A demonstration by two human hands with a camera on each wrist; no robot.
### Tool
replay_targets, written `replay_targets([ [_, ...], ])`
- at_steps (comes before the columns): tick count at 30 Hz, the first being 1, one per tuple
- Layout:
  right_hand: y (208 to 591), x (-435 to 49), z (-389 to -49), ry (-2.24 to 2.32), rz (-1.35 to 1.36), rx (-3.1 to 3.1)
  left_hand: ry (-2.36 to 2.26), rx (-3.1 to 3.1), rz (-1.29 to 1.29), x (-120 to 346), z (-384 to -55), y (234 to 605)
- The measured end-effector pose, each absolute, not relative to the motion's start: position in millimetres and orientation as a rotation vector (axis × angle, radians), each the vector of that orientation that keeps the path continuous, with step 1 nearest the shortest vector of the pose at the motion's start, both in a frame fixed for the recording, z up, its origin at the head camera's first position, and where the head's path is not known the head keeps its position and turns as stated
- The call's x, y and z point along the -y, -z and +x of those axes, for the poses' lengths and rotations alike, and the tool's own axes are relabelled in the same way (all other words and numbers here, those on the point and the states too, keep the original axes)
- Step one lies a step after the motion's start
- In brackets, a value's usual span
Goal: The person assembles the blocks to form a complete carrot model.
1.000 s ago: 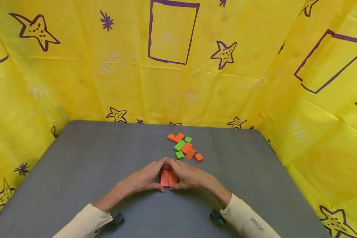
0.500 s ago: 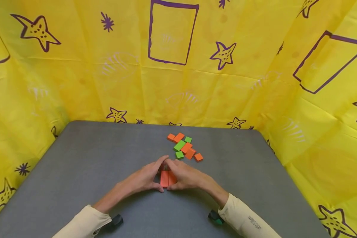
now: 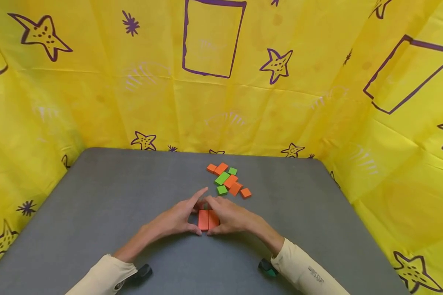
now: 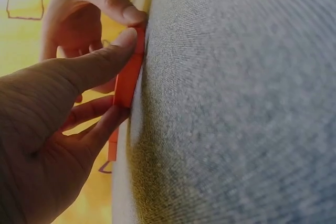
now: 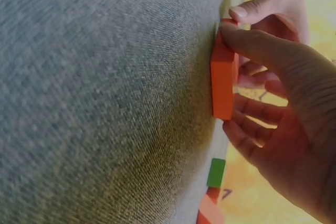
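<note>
Two orange rectangular blocks lie side by side on the grey table, the left block [image 3: 203, 220] against the right block [image 3: 213, 219]. My left hand [image 3: 179, 218] holds the left block, thumb at its near end and fingers at its far end; the index finger points up and away. Around the right block, my right hand [image 3: 233, 216] has its thumb at the near end and fingertips at the far end. In the left wrist view, the thumb and fingertips span the orange block [image 4: 128, 80]. The right wrist view shows the other orange block [image 5: 222, 90] side-on.
Beyond the hands lies a loose cluster of several orange and green blocks, among them a green block [image 3: 222, 178], a green cube [image 3: 222, 190] and an orange cube [image 3: 245, 193]. Yellow patterned cloth [image 3: 214, 106] walls off the back and sides of the grey table [image 3: 133, 176].
My left index finger has lifted and straightened away from the right hand's fingertips, opening a gap between them. Both blocks have stayed nearly in place.
</note>
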State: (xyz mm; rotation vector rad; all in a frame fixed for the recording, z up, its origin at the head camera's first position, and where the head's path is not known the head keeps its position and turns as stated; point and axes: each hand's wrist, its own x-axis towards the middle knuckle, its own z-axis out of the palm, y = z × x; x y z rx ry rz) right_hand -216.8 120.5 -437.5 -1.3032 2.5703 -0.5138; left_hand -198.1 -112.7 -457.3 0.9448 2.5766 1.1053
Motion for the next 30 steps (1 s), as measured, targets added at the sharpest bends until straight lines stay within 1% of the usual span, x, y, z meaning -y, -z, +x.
replay_targets([
  [3, 438, -120, -216, 0.498, -1.306, -2.573, -1.090, -2.590, 0.977, 112, -198, 458],
  [10, 438, -118, -215, 0.517, -1.254, -2.578, -1.085, -2.606, 0.934, 111, -197, 458],
  [14, 437, -120, -217, 0.495, -1.255, -2.567, -1.079, -2.589, 0.969, 114, -197, 458],
  [20, 418, -137, -230, 0.499, -1.245, -2.507, -0.947, -2.627, 1.036, 119, -194, 452],
  [22, 410, -147, -240, 0.491, -1.239, -2.568, -0.859, -2.660, 1.118, 120, -192, 449],
  [25, 403, -163, -259, 0.416, -1.198, -2.750, -0.720, -2.665, 1.350, 117, -191, 446],
  [28, 406, -176, -278, 0.324, -1.114, -2.870, -0.576, -2.619, 1.575, 112, -190, 445],
  [30, 411, -184, -287, 0.252, -1.077, -2.870, -0.496, -2.595, 1.639, 109, -190, 444],
])
